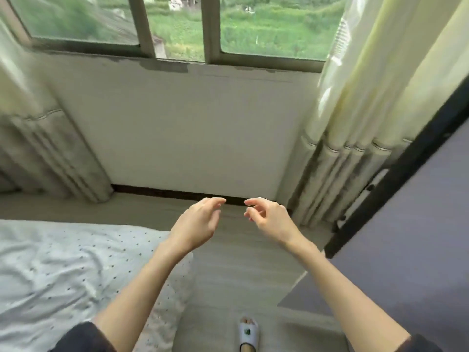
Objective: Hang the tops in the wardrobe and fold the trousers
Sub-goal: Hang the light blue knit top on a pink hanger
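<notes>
- Now both hands are held out over the floor (pixel 236 270), in front of the white wall (pixel 177 128) under the window (pixel 177 26).
- Left hand (pixel 196 224): fingers loosely curled and released, grasping nothing, fingertips pointing right toward the other hand.
- Right hand (pixel 270 219): fingers likewise relaxed and slightly bent, holding nothing, fingertips pointing left; the two sets of fingertips are near each other but apart.
- No top or pair of trousers shows anywhere in the view, so where they lie relative to the fingers cannot be told.
- Bed (pixel 50 275) with a pale dotted sheet lies at the near left, under the left forearm.
- Dark-framed panel (pixel 406 224) with a grey-purple face stands at the right; whether it is the wardrobe cannot be told.
- Curtains (pixel 355 110) hang at both sides of the window.
- White slipper (pixel 248 331) on a foot sits at the near edge, between the forearms.
</notes>
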A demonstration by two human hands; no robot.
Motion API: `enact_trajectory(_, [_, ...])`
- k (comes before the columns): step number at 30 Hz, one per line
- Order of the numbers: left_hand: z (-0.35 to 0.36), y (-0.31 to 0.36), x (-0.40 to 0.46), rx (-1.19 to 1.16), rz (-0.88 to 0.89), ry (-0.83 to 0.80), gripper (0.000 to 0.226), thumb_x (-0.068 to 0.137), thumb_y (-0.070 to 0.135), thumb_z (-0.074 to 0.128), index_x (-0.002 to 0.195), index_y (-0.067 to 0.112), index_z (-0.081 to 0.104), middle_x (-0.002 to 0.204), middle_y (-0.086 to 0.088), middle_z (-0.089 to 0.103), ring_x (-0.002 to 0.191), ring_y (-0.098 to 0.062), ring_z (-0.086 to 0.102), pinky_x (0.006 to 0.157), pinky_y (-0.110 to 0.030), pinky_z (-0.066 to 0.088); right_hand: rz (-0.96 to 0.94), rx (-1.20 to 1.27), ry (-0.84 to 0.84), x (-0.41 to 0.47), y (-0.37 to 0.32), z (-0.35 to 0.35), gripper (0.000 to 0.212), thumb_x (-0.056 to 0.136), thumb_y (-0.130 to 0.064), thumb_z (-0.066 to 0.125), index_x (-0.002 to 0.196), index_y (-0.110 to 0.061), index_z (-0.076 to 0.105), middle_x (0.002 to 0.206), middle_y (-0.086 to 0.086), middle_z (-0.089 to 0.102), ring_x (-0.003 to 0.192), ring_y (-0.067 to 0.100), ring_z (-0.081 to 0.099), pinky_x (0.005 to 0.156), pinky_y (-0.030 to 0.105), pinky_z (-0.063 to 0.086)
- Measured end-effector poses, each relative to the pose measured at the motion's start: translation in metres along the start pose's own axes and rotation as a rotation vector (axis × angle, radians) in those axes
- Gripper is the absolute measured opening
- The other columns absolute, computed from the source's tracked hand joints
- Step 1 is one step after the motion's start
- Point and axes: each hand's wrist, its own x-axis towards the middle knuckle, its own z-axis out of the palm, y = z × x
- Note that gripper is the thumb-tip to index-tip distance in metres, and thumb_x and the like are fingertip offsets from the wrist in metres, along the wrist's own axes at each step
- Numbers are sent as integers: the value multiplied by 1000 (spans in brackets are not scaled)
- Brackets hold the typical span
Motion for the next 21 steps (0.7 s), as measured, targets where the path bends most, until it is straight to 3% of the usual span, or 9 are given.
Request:
enact_trajectory(8, [-68, -106, 76, -43, -366, 226, 33, 97, 19, 43, 128, 23, 54, 123, 5, 60, 113, -17, 55, 95, -36, 44, -210, -16, -290, 190, -81, 61, 24, 95, -23, 48, 115, -20, 62, 99, -2, 69, 94, 15, 63, 87, 27, 48])
enact_trajectory(16, [-138, -201, 124, -44, -662, 479, 33, 97, 19, 43, 127, 23, 55, 121, 3, 60, 113, -18, 55, 95, -36, 44, -454, -138, -572, 341, -172, 130, 27, 97, -23, 46, 120, -19, 59, 97, -6, 67, 95, 13, 63, 86, 26, 48])
enact_trajectory(21, [-169, -274, 135, -89, -879, 638, 33, 97, 19, 42, 128, 23, 54, 123, 3, 59, 113, -15, 54, 94, -29, 42, -605, -186, -747, 415, -232, 205, 29, 96, -23, 45, 122, -21, 57, 99, -7, 67, 98, 12, 62, 83, 26, 50])
